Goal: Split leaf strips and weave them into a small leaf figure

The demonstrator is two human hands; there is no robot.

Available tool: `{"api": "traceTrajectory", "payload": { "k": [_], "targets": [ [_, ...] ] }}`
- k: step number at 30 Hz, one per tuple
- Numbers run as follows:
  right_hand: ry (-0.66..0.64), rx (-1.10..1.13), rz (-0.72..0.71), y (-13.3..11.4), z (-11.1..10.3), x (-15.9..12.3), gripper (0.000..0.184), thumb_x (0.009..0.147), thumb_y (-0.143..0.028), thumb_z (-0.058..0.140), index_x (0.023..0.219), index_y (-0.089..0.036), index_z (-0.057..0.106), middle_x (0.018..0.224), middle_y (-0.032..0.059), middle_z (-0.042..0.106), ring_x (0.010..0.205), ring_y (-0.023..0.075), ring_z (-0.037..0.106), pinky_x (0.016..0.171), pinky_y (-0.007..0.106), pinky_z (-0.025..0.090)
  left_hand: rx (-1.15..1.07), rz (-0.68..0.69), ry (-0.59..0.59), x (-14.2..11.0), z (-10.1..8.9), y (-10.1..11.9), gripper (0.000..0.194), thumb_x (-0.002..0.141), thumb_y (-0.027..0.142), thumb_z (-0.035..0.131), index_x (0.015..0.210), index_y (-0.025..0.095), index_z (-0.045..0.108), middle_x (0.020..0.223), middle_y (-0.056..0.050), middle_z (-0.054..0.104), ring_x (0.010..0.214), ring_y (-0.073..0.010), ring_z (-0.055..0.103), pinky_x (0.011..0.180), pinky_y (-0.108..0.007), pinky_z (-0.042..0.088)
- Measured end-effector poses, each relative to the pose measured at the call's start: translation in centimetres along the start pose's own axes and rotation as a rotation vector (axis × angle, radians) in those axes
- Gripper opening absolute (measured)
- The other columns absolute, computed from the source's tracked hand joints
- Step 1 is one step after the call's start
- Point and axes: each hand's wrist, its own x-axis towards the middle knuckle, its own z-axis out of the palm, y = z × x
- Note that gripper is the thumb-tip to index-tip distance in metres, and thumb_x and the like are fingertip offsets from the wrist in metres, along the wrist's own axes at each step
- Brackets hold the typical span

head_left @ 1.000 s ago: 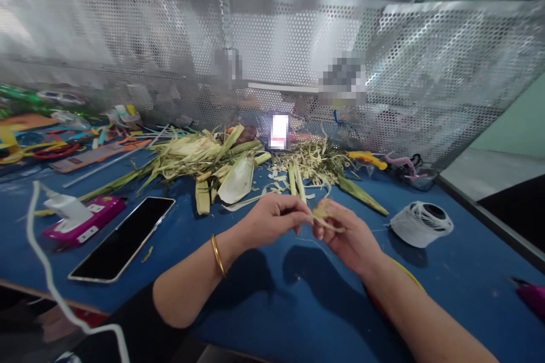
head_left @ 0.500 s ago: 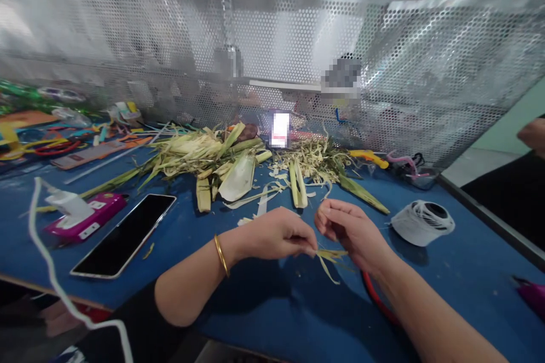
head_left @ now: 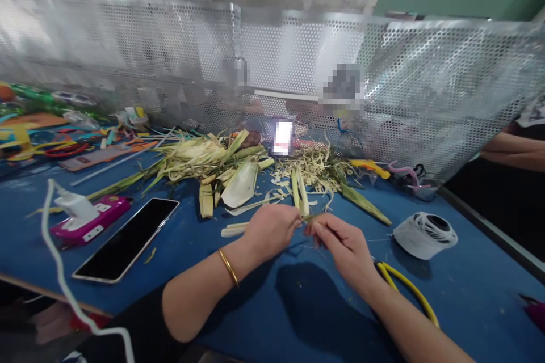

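Observation:
My left hand (head_left: 275,229) is closed in a pinch on a small bundle of greenish husk strips (head_left: 307,218). Opposite it, the fingers of my right hand (head_left: 346,247) close on the other end of the bundle, almost touching my left fingertips. Most of the bundle is hidden by the fingers. A fine white thread runs toward my right hand from a thread spool (head_left: 424,235) standing to its right. Beneath my right forearm lies a tool with yellow loop handles (head_left: 415,289), its working end hidden. Pale husk strips (head_left: 233,231) lie left of my left hand.
Beyond my hands lie a heap of husks (head_left: 191,156) and a pile of shreds (head_left: 317,167). A phone (head_left: 128,241) and a purple power strip (head_left: 96,221) with a white cable are at the left. A perforated metal screen (head_left: 293,39) bounds the back. Another person's arm (head_left: 511,150) shows at the right.
The bundle hung loose from my left hand half a second ago; now both hands meet at it, slightly farther back. Another person's arm has come into view at the right.

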Motion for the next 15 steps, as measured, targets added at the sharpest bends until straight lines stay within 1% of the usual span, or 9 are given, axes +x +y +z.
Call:
{"api": "traceTrajectory", "payload": {
  "k": [1,3,5,6,7,8,11,13,15],
  "targets": [
    [-0.051,-0.067,0.009,-0.2,-0.4,0.1,0.025,0.081,-0.038,0.063,0.066,-0.019,0.066,0.058,-0.0012,0.055,0.057,0.0127,0.044,0.056,0.026,0.034,0.031,0.081,-0.1,-0.1,-0.1,0.0,0.017,0.082,0.014,0.052,0.074,0.016,0.066,0.074,-0.006,0.068,0.073,-0.0189,0.061,0.066,-0.026,0.041],
    [-0.184,-0.026,0.092,-0.6,-1.2,0.4,0.028,0.079,-0.038,0.064,0.059,-0.018,0.063,0.054,-0.0015,0.053,0.053,0.0113,0.04,0.053,0.026,0.031,-0.092,0.224,-0.3,-0.3,-0.5,0.1,0.014,0.077,0.011,0.056,0.07,0.017,0.067,0.071,-0.005,0.067,0.07,-0.0167,0.06,0.065,-0.023,0.041],
    [-0.283,0.187,0.216,-0.9,-1.8,0.7,0.03,0.076,-0.039,0.066,0.055,-0.018,0.06,0.053,-0.0007,0.055,0.05,0.0103,0.04,0.05,0.025,0.03,-0.404,0.267,-0.431,-0.3,-1.1,0.5,0.012,0.079,0.015,0.058,0.072,0.018,0.068,0.069,-0.002,0.066,0.065,-0.0126,0.058,0.063,-0.02,0.041],
    [-0.293,0.321,0.275,-0.9,-1.9,0.9,0.029,0.074,-0.038,0.068,0.055,-0.018,0.059,0.053,-0.0009,0.055,0.049,0.0098,0.039,0.049,0.025,0.029,-0.564,0.231,-0.451,-0.3,-1.4,0.7,0.012,0.08,0.02,0.059,0.073,0.018,0.068,0.065,-0.001,0.064,0.06,-0.0108,0.056,0.06,-0.019,0.041],
    [-0.273,0.453,0.322,-0.9,-1.9,0.9,0.026,0.072,-0.036,0.07,0.056,-0.018,0.059,0.053,-0.0015,0.054,0.048,0.0093,0.039,0.048,0.024,0.03,-0.696,0.164,-0.431,-0.3,-1.6,0.9,0.013,0.081,0.024,0.059,0.074,0.017,0.068,0.06,0.001,0.06,0.055,-0.0093,0.052,0.056,-0.019,0.04],
    [-0.23,0.572,0.354,-0.8,-1.9,1.0,0.024,0.069,-0.034,0.073,0.057,-0.018,0.059,0.053,-0.0022,0.054,0.048,0.0091,0.04,0.048,0.023,0.031,-0.796,0.077,-0.372,-0.3,-1.7,1.1,0.015,0.081,0.027,0.059,0.074,0.016,0.067,0.057,0.002,0.057,0.05,-0.0078,0.047,0.052,-0.018,0.038],
    [-0.06,0.815,0.394,0.1,-1.1,1.1,0.018,0.063,-0.028,0.078,0.062,-0.019,0.063,0.058,-0.0026,0.057,0.054,0.0104,0.048,0.058,0.024,0.042,-0.949,-0.187,-0.125,0.0,-1.5,1.4,0.017,0.079,0.03,0.059,0.072,0.015,0.063,0.054,0.004,0.053,0.043,-0.0052,0.038,0.045,-0.018,0.032],
    [0.025,0.872,0.398,0.8,-0.2,1.0,0.019,0.062,-0.03,0.08,0.065,-0.02,0.065,0.065,-0.0015,0.062,0.063,0.0122,0.055,0.068,0.025,0.046,-0.965,-0.303,-0.011,0.2,-0.9,1.4,0.017,0.08,0.03,0.055,0.073,0.016,0.06,0.055,0.005,0.053,0.042,-0.0055,0.038,0.043,-0.018,0.031],
    [0.067,0.844,0.373,1.3,0.7,0.8,0.021,0.065,-0.035,0.079,0.066,-0.02,0.065,0.073,0.0,0.065,0.071,0.0139,0.059,0.074,0.027,0.047,-0.831,-0.354,0.084,0.3,-0.3,1.1,0.017,0.082,0.028,0.052,0.072,0.016,0.06,0.055,0.004,0.054,0.044,-0.007,0.041,0.046,-0.019,0.034]
  ]
}}
